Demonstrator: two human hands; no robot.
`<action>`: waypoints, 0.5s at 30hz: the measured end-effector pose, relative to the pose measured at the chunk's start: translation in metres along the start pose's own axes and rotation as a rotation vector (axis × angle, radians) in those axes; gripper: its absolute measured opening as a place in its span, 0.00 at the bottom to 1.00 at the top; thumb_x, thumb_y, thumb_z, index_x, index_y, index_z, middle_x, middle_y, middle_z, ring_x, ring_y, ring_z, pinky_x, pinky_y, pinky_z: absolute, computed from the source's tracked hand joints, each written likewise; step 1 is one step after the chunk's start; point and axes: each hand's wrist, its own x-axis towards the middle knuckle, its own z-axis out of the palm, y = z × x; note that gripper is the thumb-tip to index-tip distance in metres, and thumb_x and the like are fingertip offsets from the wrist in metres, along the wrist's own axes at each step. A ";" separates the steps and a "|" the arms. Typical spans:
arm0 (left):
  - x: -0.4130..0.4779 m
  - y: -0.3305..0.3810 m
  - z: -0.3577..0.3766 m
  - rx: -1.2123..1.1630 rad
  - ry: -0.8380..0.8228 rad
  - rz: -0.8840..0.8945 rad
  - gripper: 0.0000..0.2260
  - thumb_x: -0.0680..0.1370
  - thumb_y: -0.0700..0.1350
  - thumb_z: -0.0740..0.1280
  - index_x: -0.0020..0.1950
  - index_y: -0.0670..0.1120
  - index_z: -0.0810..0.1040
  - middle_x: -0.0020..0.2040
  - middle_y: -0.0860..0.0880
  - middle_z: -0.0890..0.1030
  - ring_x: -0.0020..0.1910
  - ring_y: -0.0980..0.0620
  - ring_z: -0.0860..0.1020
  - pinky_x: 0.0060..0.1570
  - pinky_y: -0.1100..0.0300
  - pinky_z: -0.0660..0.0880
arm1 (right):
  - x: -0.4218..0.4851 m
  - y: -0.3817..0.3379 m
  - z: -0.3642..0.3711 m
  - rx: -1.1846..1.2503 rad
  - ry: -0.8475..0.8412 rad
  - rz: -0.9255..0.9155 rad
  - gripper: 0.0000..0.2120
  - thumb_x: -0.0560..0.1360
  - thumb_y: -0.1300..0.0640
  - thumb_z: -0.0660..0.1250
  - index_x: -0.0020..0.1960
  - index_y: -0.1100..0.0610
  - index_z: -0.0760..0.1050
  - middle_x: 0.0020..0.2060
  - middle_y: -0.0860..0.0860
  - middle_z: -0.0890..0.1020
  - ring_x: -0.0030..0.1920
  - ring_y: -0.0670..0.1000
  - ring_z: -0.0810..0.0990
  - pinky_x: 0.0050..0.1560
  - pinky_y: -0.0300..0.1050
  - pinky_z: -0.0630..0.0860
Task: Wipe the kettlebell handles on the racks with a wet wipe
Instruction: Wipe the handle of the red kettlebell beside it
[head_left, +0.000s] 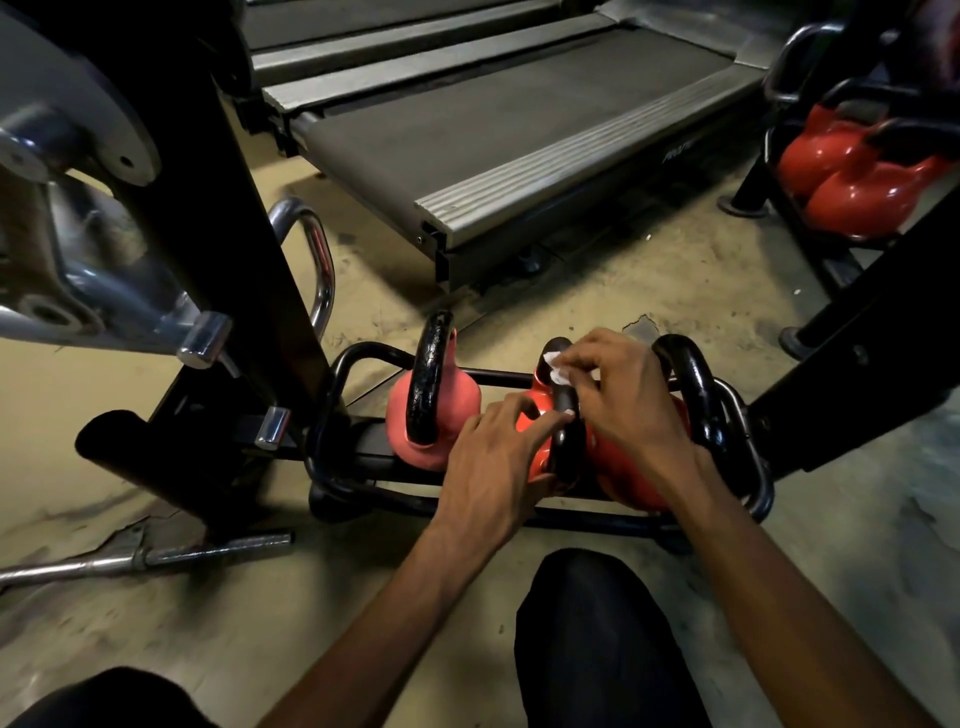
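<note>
Down on the gym floor (649, 280), at the low rack (363, 359), my right grip (623, 395) is pinching the wet wipe (557, 370) atop the middle handle (566, 447), left grip (493, 467) bracing open-fingered — next, I'm judging, a firm drag downward.

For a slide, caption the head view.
Right hand pinches a wet wipe on the middle kettlebell handle; left hand touches it.

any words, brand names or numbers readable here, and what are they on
"PRO...": faint pale lettering on the treadmill side rail. Only the start can be guessed; the rest is too blurred and dark to read.
No text shows on the kettlebells, the rack or the wet wipe.
</note>
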 end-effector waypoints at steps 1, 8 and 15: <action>0.000 0.000 0.000 -0.002 0.004 -0.006 0.33 0.67 0.54 0.80 0.70 0.56 0.73 0.62 0.48 0.76 0.56 0.49 0.78 0.51 0.58 0.71 | 0.012 0.003 0.002 -0.006 -0.011 0.020 0.08 0.74 0.62 0.74 0.52 0.56 0.86 0.46 0.51 0.84 0.46 0.51 0.83 0.49 0.45 0.79; 0.001 0.002 0.001 0.025 0.007 -0.003 0.33 0.68 0.55 0.79 0.70 0.57 0.72 0.63 0.46 0.76 0.58 0.48 0.77 0.54 0.56 0.73 | 0.088 -0.012 0.016 -0.359 -0.357 0.201 0.09 0.70 0.59 0.76 0.50 0.56 0.87 0.47 0.54 0.87 0.51 0.54 0.85 0.52 0.43 0.79; -0.001 -0.002 0.005 0.080 0.045 -0.002 0.34 0.64 0.53 0.82 0.68 0.55 0.73 0.56 0.48 0.79 0.52 0.48 0.78 0.48 0.55 0.73 | 0.048 -0.033 0.001 -0.615 -0.624 -0.068 0.07 0.69 0.62 0.70 0.43 0.56 0.86 0.40 0.53 0.85 0.43 0.55 0.83 0.45 0.47 0.82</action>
